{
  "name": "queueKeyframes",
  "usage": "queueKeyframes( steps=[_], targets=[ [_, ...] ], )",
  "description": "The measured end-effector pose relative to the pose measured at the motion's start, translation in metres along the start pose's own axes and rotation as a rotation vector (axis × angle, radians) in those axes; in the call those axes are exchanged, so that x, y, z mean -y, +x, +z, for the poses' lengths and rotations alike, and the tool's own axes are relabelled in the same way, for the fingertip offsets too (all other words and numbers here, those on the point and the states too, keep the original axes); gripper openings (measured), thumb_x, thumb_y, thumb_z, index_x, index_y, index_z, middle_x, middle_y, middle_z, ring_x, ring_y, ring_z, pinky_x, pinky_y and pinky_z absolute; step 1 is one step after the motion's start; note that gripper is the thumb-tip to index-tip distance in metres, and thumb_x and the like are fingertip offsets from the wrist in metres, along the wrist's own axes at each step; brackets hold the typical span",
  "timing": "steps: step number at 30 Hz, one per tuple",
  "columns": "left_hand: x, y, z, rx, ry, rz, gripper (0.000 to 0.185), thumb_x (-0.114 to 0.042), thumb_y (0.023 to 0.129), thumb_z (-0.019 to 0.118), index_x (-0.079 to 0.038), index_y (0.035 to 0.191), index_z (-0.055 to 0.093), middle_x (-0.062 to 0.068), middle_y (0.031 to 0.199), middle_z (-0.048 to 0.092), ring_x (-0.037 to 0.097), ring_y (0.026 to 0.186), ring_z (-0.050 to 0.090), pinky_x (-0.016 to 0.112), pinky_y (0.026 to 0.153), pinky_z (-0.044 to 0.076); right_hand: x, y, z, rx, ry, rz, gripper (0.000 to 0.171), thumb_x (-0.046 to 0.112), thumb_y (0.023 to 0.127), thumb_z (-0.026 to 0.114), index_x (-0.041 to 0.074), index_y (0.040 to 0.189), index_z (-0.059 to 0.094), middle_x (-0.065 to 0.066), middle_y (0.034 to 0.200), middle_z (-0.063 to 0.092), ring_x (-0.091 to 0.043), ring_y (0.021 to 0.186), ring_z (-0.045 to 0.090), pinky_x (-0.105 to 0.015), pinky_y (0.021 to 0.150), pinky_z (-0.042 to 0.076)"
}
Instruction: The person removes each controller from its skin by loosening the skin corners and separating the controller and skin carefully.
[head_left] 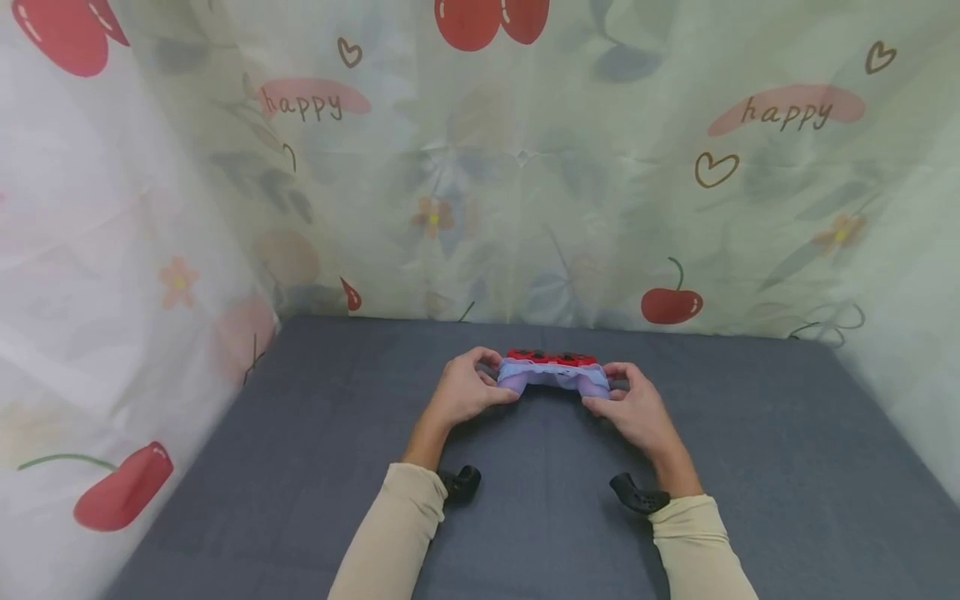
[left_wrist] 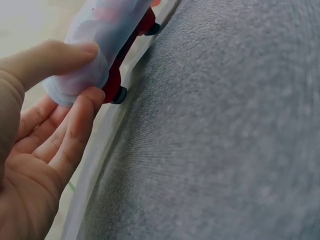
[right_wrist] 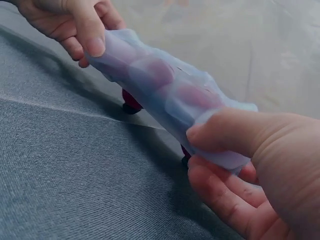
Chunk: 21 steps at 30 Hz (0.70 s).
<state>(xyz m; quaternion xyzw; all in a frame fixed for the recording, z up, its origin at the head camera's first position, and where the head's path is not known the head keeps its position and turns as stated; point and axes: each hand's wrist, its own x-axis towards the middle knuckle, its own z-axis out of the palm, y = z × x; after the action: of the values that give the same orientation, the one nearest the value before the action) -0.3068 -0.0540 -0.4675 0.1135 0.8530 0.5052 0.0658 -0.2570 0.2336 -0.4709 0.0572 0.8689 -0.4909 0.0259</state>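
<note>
A person's two hands hold a red game controller (head_left: 552, 359) in a translucent lilac silicone cover (head_left: 553, 377) over the middle of a grey cloth-covered table (head_left: 300, 433), towards its far edge; the left hand (head_left: 463, 390) pinches the left grip between thumb and curled fingers, and the right hand (head_left: 637, 408) pinches the right grip the same way, so the piece is carried evenly from both ends.

The right wrist view shows the cover (right_wrist: 170, 95) face-on, the thumb (right_wrist: 235, 132) pressed on its near end and the red body showing through; the grip at both ends appears to keep the soft sleeve taut, probably so it can be worked along the hard shell; whether it is going on or coming off cannot be told.

In the left wrist view the controller (left_wrist: 125, 60) is tipped, its dark sticks (left_wrist: 119, 95) pointing at the cloth and just clear of it or barely touching; which cannot be told.

A cherry-print curtain (head_left: 525, 183) walls the table on the left, far and right sides; both cream sleeves (head_left: 397, 533) carry black wrist mounts (head_left: 459, 483).
</note>
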Motion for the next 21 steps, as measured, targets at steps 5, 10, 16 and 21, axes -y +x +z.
queueKeyframes(
  steps=[5,10,16,21],
  targets=[
    [0.0017,-0.0006,-0.0026,0.04,-0.006,0.009,0.049,-0.033,0.073,0.092,-0.019,0.111,0.063,0.003,0.094,0.068,0.016,0.078,0.065,0.03,0.067,0.052,-0.0036,0.0016,-0.0038,0.03,0.009,0.0,0.07,0.035,0.085,0.083,0.011,0.139,0.045,-0.013,0.134,0.052,-0.021,0.09,0.064,-0.025,0.07,0.051],
    [0.0032,-0.0019,-0.0041,0.072,-0.006,0.009,0.047,-0.033,0.071,0.093,-0.019,0.106,0.065,0.001,0.085,0.065,0.017,0.075,0.06,0.031,0.065,0.05,-0.0066,0.0017,-0.0068,0.076,0.014,0.009,0.067,0.037,0.083,0.085,0.012,0.132,0.049,-0.011,0.11,0.063,-0.018,0.077,0.063,-0.027,0.067,0.049],
    [0.0042,-0.0028,-0.0025,0.084,-0.015,0.019,0.043,-0.033,0.069,0.094,-0.021,0.1,0.067,-0.001,0.078,0.062,0.016,0.07,0.056,0.03,0.062,0.047,-0.0078,-0.0015,-0.0093,0.101,0.055,-0.013,0.058,0.033,0.083,0.085,0.009,0.123,0.051,-0.005,0.084,0.068,-0.02,0.069,0.063,-0.028,0.067,0.052],
    [0.007,-0.0017,0.0002,0.061,0.001,0.034,0.04,-0.033,0.069,0.094,-0.021,0.096,0.067,-0.002,0.076,0.06,0.015,0.068,0.055,0.03,0.061,0.045,-0.0084,-0.0031,-0.0083,0.101,0.09,-0.037,0.055,0.032,0.084,0.085,0.008,0.119,0.052,-0.004,0.085,0.068,-0.019,0.067,0.065,-0.028,0.069,0.056]
  ],
)
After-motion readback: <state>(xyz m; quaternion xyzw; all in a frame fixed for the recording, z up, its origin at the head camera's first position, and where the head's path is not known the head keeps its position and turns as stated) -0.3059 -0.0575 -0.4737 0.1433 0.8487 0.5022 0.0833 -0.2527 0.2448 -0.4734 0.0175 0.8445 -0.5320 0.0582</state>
